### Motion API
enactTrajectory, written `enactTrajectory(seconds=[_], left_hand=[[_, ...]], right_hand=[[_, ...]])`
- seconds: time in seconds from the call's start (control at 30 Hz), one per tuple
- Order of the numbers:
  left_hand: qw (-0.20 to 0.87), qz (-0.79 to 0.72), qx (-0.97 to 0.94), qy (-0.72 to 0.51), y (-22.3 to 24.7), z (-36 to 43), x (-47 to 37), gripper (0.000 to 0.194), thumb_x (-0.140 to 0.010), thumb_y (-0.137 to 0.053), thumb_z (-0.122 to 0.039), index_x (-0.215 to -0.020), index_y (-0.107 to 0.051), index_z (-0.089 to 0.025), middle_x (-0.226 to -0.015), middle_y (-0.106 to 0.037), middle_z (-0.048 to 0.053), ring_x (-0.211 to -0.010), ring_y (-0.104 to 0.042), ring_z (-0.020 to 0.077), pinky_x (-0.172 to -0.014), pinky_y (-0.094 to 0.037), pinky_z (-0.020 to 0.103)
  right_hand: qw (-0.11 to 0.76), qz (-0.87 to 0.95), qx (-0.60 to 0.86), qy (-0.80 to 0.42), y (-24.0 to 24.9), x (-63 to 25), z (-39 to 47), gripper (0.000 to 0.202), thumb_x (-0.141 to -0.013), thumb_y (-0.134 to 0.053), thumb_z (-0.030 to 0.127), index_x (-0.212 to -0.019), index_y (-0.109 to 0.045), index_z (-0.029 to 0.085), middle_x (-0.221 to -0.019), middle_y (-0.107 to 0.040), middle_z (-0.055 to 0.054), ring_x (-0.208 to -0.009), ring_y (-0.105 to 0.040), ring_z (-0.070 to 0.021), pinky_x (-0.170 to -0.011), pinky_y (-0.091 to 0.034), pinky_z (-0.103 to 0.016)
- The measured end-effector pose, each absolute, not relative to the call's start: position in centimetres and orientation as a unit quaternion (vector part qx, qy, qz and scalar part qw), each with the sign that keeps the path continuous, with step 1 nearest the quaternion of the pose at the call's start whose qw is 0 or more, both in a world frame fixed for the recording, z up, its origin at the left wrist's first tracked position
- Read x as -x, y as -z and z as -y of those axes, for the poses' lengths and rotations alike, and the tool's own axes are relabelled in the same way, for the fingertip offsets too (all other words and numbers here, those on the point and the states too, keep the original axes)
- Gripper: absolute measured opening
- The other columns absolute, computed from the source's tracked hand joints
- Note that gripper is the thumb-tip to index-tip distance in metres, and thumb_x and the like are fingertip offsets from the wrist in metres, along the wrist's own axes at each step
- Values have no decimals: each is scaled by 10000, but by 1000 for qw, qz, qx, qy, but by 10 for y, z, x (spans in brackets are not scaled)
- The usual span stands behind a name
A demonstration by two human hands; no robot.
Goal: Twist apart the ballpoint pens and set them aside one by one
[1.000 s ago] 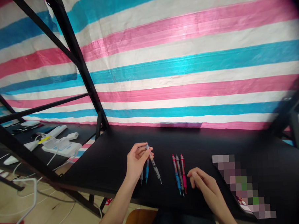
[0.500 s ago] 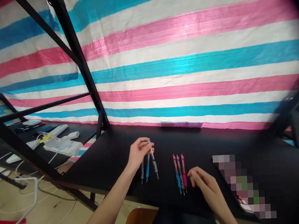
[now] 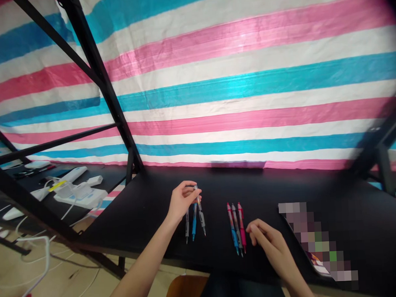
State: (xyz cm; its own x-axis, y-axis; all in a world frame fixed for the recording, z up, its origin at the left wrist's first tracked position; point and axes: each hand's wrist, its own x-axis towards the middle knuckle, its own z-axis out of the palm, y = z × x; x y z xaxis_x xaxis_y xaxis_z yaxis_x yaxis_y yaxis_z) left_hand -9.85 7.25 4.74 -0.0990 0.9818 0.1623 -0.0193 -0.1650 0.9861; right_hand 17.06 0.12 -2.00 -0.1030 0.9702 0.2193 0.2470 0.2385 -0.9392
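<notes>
My left hand (image 3: pixel 182 201) pinches a grey pen (image 3: pixel 199 209) by its top, lowering it beside two pens (image 3: pixel 190 221) on the black table (image 3: pixel 148 212); right hand (image 3: pixel 266 244) rests loosely curled, empty, beside three pens (image 3: pixel 237 228); next, aligning needs care.

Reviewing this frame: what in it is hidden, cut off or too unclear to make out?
- Head view: a pixelated patch masks whatever lies on the black table at right.
- The upper ends of the two pens beside the held grey pen sit behind the left hand.
- Markings on the three pens by the right hand are too small to read.
- Devices on the far left table are small and blurred.
</notes>
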Motion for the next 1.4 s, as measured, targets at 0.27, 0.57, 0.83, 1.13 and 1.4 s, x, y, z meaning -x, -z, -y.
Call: enactTrajectory(seconds=[0.27, 0.57, 0.83, 1.13, 1.4], left_hand=[[378, -522, -558, -522, -35, -84, 100, 313, -656, -808, -386, -851, -659, -192, -615, -658, -5, -592, -710, 231, -549, -590, 349], [241, -584, -646, -428, -32, -89, 98, 178, -725, -725, -296, -880, -667, -230, -623, -670, -6, -610, -694, 234, -618, -526, 337], [89, -619, -727, -285, -37, -79, 87, 174, -736, -739, -177, -887, -686, -247, -783, -684, 43, -884, -644, 287, -738, -445, 334], [31, -524, -824, -213, -43, -65, 72, 212, -873, -622, -134, -1064, -665, -215, -1106, -673, 98, -1072, -560, 294, -881, -460, 400], [-27, -237, -955, -175, -22, -49, 43, 196, -933, -542, -74, -1063, -626, -193, -1088, -708, 48, -1070, -574, 256, -868, -480, 393]], right_hand=[[475, 630, 479, -384, 14, -169, 0, 393, -973, -493, 494, -740, -622, 204, -602, -527, 17, -591, -522, -165, -562, -387, -267], [474, 625, 479, -394, 14, -169, 0, 393, -972, -492, 496, -775, -647, 193, -597, -522, 26, -587, -518, -161, -577, -378, -267], [477, 622, 474, -401, 11, -169, 1, 395, -976, -493, 494, -772, -638, 189, -596, -512, 30, -584, -506, -156, -578, -375, -269], [498, 610, 464, -406, 14, -166, 0, 360, -980, -513, 442, -763, -632, 180, -589, -511, 35, -570, -478, -136, -570, -351, -262], [536, 584, 467, -392, 9, -164, -1, 348, -983, -495, 405, -738, -602, 182, -571, -480, 47, -543, -446, -118, -556, -344, -249]])
